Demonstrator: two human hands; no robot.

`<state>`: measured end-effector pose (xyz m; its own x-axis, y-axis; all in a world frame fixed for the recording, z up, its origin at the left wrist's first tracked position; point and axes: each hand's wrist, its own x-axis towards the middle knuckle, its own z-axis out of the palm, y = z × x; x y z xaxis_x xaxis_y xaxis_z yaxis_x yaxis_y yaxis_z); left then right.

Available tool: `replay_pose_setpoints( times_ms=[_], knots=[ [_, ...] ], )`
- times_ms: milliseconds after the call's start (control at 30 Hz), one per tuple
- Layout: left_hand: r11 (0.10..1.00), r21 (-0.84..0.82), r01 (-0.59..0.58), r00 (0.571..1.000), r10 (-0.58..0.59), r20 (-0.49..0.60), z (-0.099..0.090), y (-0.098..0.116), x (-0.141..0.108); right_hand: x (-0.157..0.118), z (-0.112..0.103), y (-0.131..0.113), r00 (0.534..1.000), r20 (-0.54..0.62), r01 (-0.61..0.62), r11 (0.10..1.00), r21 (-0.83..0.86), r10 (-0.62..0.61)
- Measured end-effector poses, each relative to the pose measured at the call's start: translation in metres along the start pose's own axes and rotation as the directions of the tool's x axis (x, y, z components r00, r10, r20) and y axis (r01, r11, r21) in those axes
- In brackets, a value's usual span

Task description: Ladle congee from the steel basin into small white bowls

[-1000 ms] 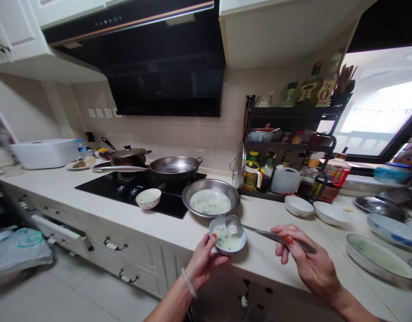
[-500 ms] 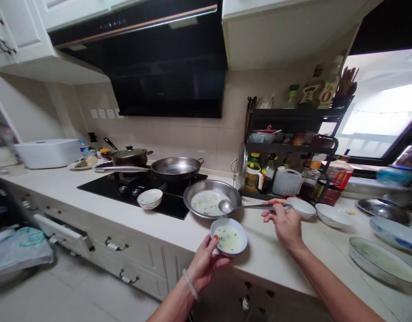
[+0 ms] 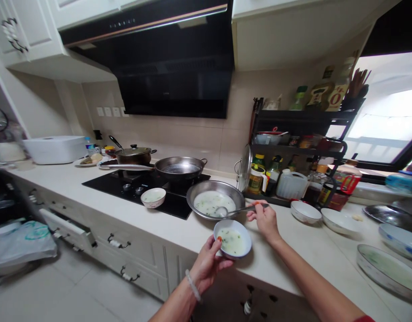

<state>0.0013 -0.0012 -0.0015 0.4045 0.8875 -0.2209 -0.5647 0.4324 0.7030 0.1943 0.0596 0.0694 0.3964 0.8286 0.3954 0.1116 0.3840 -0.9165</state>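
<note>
From where I watch, the white desk [image 3: 172, 230] takes up most of my view, running under a black range hood [image 3: 165, 76]. A dark rack [image 3: 293, 117] of bottles stands toward the right, and a black cooktop [image 3: 177, 201] lies left of the middle, with a steel frying pan [image 3: 179, 170] on it. Just beside the pan sits the wide metal basin [image 3: 215, 185], partly filled with a milky, green-flecked liquid [image 3: 209, 203]. Well to the right, a long serving bowl [image 3: 373, 276] holds something similar; a patterned bowl [image 3: 153, 205], also filled, stands at the cooktop's front.

In close, my left hand [image 3: 207, 264] has its grip around the side of the small bowl [image 3: 246, 243], thumb over the rim, just in front of the basin near the desk's edge. The small bowl already contains some of that liquid; whether its base touches the desk I can't tell. My right hand [image 3: 264, 221] keeps a narrow grip on the handle of the ladle [image 3: 241, 209], whose head is inside the basin, at or slightly above the liquid.

I read this step as scooping, with the small bowl partway filled. The next move would call for a level ladle, lifted clear of the basin's rim, and a steady left grip.
</note>
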Motion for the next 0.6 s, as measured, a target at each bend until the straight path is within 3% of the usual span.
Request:
replay_pose_setpoints(
  times_ms=[167,600],
  knots=[
    [1.000,0.012,0.001,1.000,-0.001,0.000,0.0013,0.0020,0.0002,0.0076,-0.0051,-0.0016,0.992,-0.108,-0.049,0.994,0.096,0.060],
    [1.000,0.014,-0.006,1.000,0.006,0.006,-0.0013,-0.0011,0.0009,0.0112,-0.0096,-0.0041,0.978,-0.190,-0.050,0.977,0.206,0.090]
  ],
)
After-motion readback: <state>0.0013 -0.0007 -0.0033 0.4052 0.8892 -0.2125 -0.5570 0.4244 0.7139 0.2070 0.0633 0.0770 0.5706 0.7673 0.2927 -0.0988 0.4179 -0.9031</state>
